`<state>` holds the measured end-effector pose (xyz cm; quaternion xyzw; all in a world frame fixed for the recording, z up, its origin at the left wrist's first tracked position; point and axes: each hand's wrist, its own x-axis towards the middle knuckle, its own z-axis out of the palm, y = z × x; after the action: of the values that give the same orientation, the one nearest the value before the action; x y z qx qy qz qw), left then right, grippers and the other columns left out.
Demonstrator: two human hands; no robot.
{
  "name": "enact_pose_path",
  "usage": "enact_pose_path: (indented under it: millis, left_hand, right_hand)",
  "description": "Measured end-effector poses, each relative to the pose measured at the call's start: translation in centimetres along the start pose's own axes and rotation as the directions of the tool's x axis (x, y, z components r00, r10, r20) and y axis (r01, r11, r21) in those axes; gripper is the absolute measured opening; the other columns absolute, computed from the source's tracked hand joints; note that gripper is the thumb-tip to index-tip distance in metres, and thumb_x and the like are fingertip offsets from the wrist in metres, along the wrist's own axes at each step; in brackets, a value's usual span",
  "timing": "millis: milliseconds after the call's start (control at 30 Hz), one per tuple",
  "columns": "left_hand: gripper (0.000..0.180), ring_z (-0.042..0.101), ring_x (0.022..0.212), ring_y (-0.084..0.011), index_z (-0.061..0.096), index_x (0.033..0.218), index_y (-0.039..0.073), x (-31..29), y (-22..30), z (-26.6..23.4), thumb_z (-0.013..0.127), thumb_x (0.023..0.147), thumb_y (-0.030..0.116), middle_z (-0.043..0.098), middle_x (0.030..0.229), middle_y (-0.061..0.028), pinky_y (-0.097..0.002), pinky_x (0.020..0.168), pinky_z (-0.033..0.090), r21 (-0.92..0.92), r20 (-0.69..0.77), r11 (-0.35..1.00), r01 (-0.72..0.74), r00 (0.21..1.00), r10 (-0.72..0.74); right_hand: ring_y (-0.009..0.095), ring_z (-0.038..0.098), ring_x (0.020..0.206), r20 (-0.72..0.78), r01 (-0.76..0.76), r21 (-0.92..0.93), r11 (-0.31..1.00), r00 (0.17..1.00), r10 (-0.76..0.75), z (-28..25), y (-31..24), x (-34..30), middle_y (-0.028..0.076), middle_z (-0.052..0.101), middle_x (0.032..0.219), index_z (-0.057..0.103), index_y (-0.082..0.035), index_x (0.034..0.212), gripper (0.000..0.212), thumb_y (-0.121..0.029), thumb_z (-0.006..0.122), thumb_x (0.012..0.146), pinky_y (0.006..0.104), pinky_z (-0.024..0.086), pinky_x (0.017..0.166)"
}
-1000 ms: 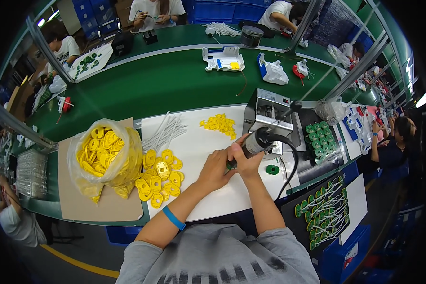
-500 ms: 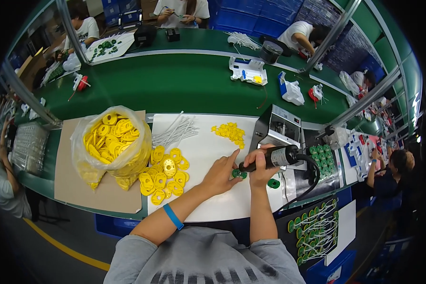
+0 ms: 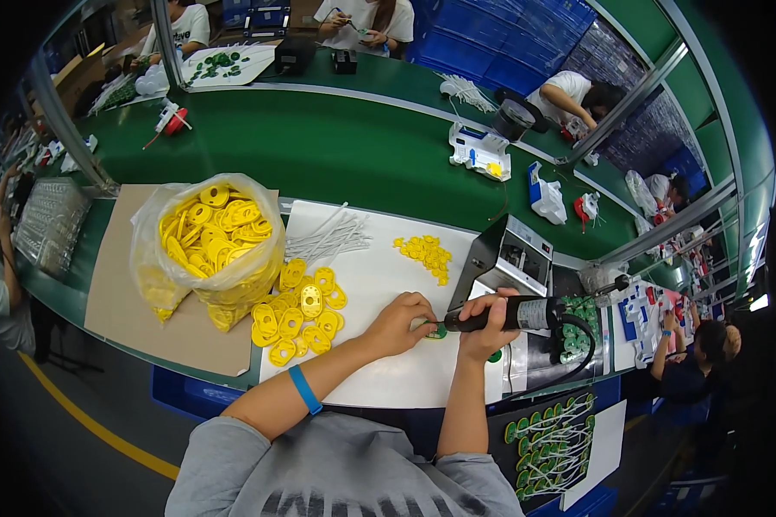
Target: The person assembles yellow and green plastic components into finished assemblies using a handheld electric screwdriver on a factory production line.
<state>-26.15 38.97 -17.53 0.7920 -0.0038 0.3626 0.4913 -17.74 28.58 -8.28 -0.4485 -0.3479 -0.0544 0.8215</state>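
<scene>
My right hand (image 3: pixel 483 332) is wrapped round a black corded electric screwdriver (image 3: pixel 533 314), held almost level with its tip pointing left. My left hand (image 3: pixel 400 324) has its fingers curled round the edge of a small green circuit board (image 3: pixel 437 331) on the white work sheet (image 3: pixel 379 370), right at the screwdriver's tip. Fingers and tool partly hide the board. Another green piece (image 3: pixel 495 355) lies just below my right hand. Small yellow parts (image 3: pixel 424 257) lie in a loose pile beyond my hands. Left of my left hand, oval yellow plates (image 3: pixel 310 302) are heaped.
A clear bag of yellow plates (image 3: pixel 220 250) stands on cardboard (image 3: pixel 116 284). White cables (image 3: pixel 332 234) lie behind the plates. A metal-cased machine (image 3: pixel 509 258) stands beyond my right hand, green boards (image 3: pixel 582 323) to its right. Wired green pieces (image 3: pixel 552 444) lie lower right. Co-workers sit around.
My left index finger was stretched forward and is now curled in at the board. The screwdriver now lies more level, its tip at the board. The whole view has shifted and tilted slightly.
</scene>
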Motion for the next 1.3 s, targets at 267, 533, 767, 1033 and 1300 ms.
enact_pose_path:
  millis: [267,533,767,1033,1300]
  left_hand:
    - [0.011,0.061,0.096,-0.0295,0.070,0.089,0.003,-0.3,-0.3,-0.4,0.077,0.080,0.003,0.064,0.097,-0.0087,-0.0382,0.086,0.050,-0.024,-0.001,0.999,-0.034,0.999,0.034]
    - [0.017,0.062,0.098,-0.0310,0.071,0.094,0.003,0.0,-1.1,-0.9,0.079,0.080,0.008,0.067,0.101,-0.0105,-0.0399,0.088,0.050,-0.098,0.088,0.995,-0.012,0.996,0.021]
    - [0.075,0.062,0.110,-0.0341,0.052,0.142,0.001,-0.2,0.0,-1.0,0.085,0.076,0.018,0.071,0.114,-0.0147,-0.0422,0.097,0.048,0.080,0.146,0.996,-0.038,0.989,0.026]
    - [0.089,0.063,0.107,-0.0340,0.036,0.154,0.006,-0.6,-0.3,-1.1,0.082,0.078,0.016,0.071,0.110,-0.0142,-0.0427,0.096,0.048,0.114,0.128,0.993,0.008,0.992,-0.023]
    - [0.044,0.062,0.108,-0.0331,0.068,0.118,0.004,-0.3,-0.6,-1.4,0.082,0.077,0.013,0.070,0.111,-0.0128,-0.0412,0.097,0.047,0.087,0.168,0.996,-0.033,0.986,0.018]
  right_hand:
    - [0.017,0.049,0.046,0.023,-0.033,-0.007,0.999,0.999,0.033,0.3,0.3,-0.2,0.008,0.052,0.063,0.046,0.002,0.113,0.034,-0.023,0.063,0.095,0.0300,0.045,0.046]
    - [0.017,0.050,0.047,0.014,-0.020,0.005,1.000,1.000,0.020,0.7,0.5,-0.7,0.007,0.052,0.063,0.046,0.001,0.113,0.032,-0.021,0.062,0.096,0.0303,0.045,0.047]
    - [0.017,0.051,0.048,0.062,-0.036,-0.036,0.999,0.997,0.038,0.5,1.6,-1.7,0.008,0.053,0.065,0.045,0.002,0.114,0.029,-0.014,0.061,0.096,0.0307,0.046,0.049]
    - [0.017,0.052,0.049,0.092,-0.067,-0.037,0.997,0.993,0.070,1.0,2.1,-2.0,0.008,0.053,0.065,0.045,0.001,0.114,0.030,-0.015,0.062,0.096,0.0307,0.047,0.050]
    - [0.017,0.050,0.046,0.028,-0.028,-0.026,0.999,0.999,0.029,1.1,1.8,-1.7,0.008,0.052,0.063,0.045,0.002,0.112,0.031,-0.020,0.061,0.097,0.0297,0.046,0.046]
